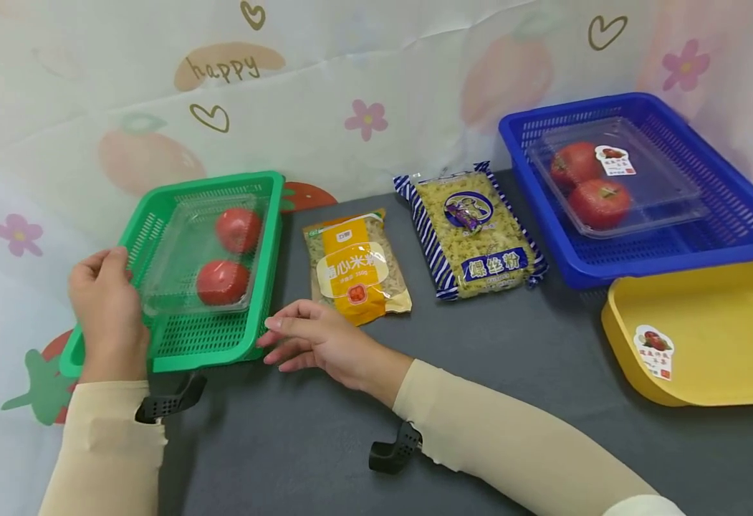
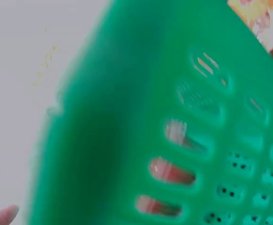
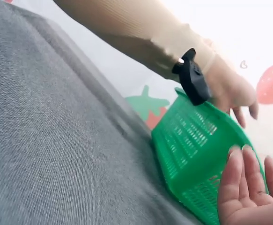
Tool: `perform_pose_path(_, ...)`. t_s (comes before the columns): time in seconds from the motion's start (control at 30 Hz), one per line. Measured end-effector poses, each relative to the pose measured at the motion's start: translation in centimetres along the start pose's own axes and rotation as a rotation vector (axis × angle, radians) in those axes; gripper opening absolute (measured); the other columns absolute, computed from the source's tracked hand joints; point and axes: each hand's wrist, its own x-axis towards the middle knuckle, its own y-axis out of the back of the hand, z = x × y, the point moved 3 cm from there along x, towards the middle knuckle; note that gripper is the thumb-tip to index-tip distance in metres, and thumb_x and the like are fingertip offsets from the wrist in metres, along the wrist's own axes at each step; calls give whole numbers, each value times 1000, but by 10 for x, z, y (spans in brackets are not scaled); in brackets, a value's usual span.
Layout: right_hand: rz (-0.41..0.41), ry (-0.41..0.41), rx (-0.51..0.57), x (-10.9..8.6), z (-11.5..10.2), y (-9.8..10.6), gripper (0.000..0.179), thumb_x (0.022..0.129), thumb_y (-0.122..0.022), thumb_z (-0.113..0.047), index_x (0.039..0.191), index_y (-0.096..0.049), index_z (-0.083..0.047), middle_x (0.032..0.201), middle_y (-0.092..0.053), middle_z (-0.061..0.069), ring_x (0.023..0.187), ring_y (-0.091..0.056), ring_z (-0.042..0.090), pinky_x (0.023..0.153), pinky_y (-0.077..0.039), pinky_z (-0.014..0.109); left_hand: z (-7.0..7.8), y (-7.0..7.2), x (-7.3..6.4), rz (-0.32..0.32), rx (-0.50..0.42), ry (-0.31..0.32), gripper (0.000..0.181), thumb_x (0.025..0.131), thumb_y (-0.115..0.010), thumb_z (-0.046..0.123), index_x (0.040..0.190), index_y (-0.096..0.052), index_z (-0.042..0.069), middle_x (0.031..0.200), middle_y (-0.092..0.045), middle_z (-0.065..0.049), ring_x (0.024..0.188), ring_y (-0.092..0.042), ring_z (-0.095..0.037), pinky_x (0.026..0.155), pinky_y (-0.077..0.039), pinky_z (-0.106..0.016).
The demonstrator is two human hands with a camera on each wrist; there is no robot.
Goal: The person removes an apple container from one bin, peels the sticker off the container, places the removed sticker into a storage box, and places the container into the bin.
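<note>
The left hand (image 1: 110,315) hangs at the left rim of the green perforated plastic basket (image 1: 202,340), its grip loose — fingers half curled, holding nothing — and hides part of that rim. The right hand (image 1: 324,344), fingers slightly spread, is just beside the near right corner, holding nothing; contact cannot be told. On the dark grey worktop (image 1: 324,451), the basket carries a clear plastic box (image 1: 179,247) with two red round fruits (image 1: 223,282).
</note>
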Motion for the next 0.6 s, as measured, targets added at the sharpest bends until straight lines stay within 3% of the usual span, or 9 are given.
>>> perform_pose_path(0.2, 4, 32, -31, -18, -20, 11, 27, 112, -55, -27, 123, -61, -3, 116, -74, 9, 104, -71, 23, 94, -59, 38, 15, -10, -17, -44, -84, -77, 29, 110, -68, 31, 131, -59, 13, 132, -62, -2, 110, -60, -15, 77, -53, -23)
perform_pose_path(0.43, 24, 161, -67, -48, -57, 27, 47, 114, -43, -34, 134, -57, 5, 124, -71, 14, 120, -66, 34, 97, -55, 41, 25, -36, -50, -223, -181, -196, 36, 112, -64, 34, 134, -63, 5, 138, -67, -14, 113, -67, -28, 81, -60, -29)
perform_pose_path(0.6, 55, 259, -114, -74, -80, 44, 58, 115, -44, -43, 139, -57, 8, 132, -69, 20, 130, -58, 49, 103, -53, 50, 33, -50, -70, -353, -216, -253, 43, 114, -59, 36, 139, -63, 2, 138, -67, -19, 113, -68, -31, 83, -61, -33)
